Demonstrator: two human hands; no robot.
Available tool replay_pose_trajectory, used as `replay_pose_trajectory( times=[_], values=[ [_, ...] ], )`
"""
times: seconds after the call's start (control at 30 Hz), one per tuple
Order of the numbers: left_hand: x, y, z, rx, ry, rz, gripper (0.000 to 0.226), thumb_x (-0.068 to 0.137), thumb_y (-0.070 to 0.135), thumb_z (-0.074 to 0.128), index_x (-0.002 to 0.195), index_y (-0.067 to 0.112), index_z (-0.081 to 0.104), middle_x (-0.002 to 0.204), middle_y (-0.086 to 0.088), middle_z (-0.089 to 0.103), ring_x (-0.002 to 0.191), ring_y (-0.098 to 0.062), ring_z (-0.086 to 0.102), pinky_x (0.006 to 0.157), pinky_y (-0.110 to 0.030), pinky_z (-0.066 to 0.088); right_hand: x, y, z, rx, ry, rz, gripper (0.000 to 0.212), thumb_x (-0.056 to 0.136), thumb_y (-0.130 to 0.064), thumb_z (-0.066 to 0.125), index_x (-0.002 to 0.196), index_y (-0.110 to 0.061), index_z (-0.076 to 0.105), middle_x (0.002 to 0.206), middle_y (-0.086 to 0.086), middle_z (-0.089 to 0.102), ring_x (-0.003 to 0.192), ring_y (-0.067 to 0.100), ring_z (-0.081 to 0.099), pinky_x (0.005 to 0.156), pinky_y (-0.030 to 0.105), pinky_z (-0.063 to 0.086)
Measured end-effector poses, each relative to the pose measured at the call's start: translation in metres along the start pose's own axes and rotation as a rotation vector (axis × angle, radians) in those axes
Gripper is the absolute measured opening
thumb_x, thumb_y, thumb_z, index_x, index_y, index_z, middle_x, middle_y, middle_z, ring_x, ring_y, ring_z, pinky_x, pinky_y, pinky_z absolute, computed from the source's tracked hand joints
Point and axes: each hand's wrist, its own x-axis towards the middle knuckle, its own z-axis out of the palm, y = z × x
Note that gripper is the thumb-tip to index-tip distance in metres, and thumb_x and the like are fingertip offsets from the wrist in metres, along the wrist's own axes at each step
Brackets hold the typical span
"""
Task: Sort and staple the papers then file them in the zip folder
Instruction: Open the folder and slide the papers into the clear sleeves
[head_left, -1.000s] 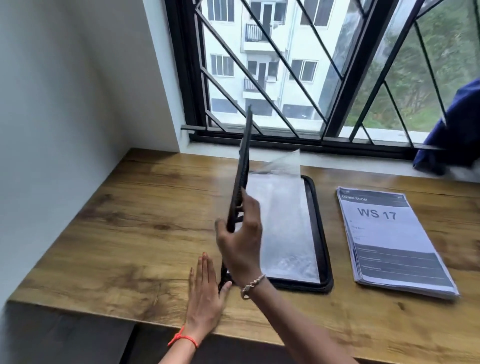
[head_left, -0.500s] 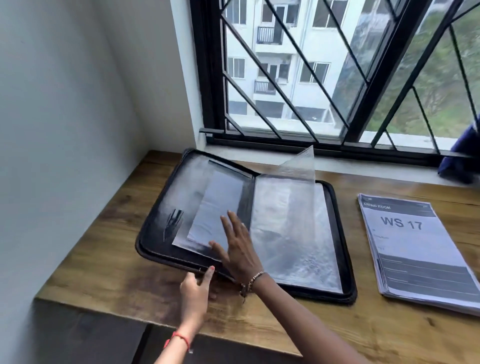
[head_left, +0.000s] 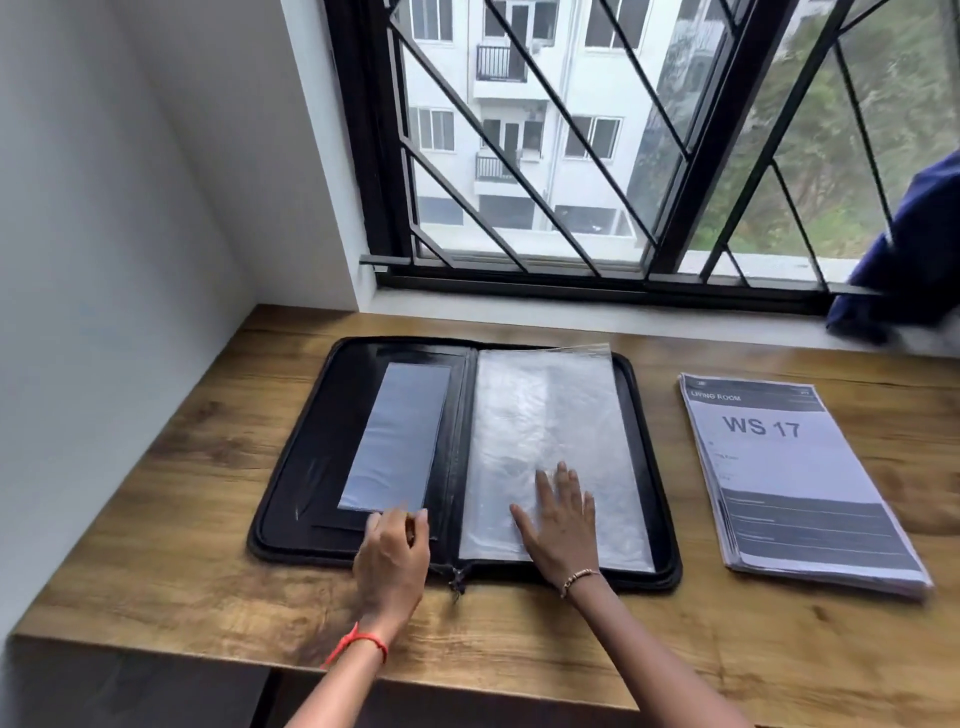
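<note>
Wooden desk (head_left: 156, 519) with zip folder (head_left: 311, 441), under barred window (head_left: 571, 156)

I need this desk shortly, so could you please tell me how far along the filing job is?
Done: the zip folder lies unzipped and open flat on the desk. In hand: the right hand presses on the clear sleeves, the left hand rests on the left cover. Left: the paper stack headed WS 17 lies beside the folder, untouched, so sorting, stapling and filing remain.
</note>
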Motion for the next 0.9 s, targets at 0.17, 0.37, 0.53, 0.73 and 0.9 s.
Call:
replay_pose_trajectory(
  times=[0.17, 0.37, 0.53, 0.73, 0.9],
  values=[
    [0.004, -0.005, 0.032, 0.193, -0.131, 0.244, 0.066, 0.092, 0.059, 0.024, 0.118, 0.007, 0.054, 0.119, -0.011, 0.059, 0.114, -0.03, 0.048, 0.101, -0.041, 0.037, -0.005, 0.029, 0.005, -0.031, -0.016, -0.027, 0.101, 0.049, -0.082, -0.032, 0.137, -0.033, -0.022, 0.146, -0.009, -0.031, 0.137, 0.009, -0.026, 0.113, 0.037, -0.017],
    [-0.006, -0.012, 0.039, 0.344, -0.294, 0.287, 0.077, 0.09, 0.064, 0.012, 0.14, 0.011, 0.034, 0.149, -0.006, 0.034, 0.144, -0.007, -0.003, 0.114, -0.039, -0.001, -0.011, 0.055, 0.003, -0.026, 0.026, -0.048, 0.098, 0.06, -0.081, -0.026, 0.141, -0.028, -0.013, 0.148, -0.01, -0.021, 0.141, 0.011, -0.017, 0.102, 0.019, -0.029],
    [-0.007, -0.015, 0.041, 0.383, -0.298, 0.291, 0.079, 0.09, 0.065, 0.01, 0.142, 0.009, 0.03, 0.149, -0.006, 0.033, 0.143, -0.002, -0.007, 0.113, -0.042, 0.001, -0.016, 0.068, -0.002, -0.03, 0.029, -0.037, 0.098, 0.057, -0.081, -0.028, 0.139, -0.028, -0.019, 0.148, -0.011, -0.023, 0.139, 0.008, -0.019, 0.1, 0.019, -0.031],
    [-0.006, 0.01, 0.038, 0.261, -0.249, 0.134, 0.11, 0.067, 0.084, -0.004, 0.149, 0.012, 0.012, 0.157, 0.001, 0.006, 0.144, -0.009, 0.0, 0.115, -0.045, -0.004, -0.018, 0.091, -0.022, 0.07, 0.114, 0.078, 0.125, 0.048, -0.083, -0.032, 0.148, -0.016, 0.003, 0.157, -0.006, -0.002, 0.145, 0.007, -0.001, 0.114, 0.026, -0.01],
    [0.0, 0.07, 0.049, 0.157, -0.262, 0.162, 0.098, 0.073, 0.074, 0.011, 0.149, 0.014, 0.008, 0.158, 0.001, 0.002, 0.145, -0.012, -0.001, 0.116, -0.041, -0.002, -0.015, 0.116, -0.055, 0.183, 0.244, 0.109, 0.094, 0.08, -0.074, 0.006, 0.144, -0.008, 0.029, 0.152, 0.007, 0.026, 0.142, 0.019, 0.022, 0.116, 0.027, 0.01]
  ],
)
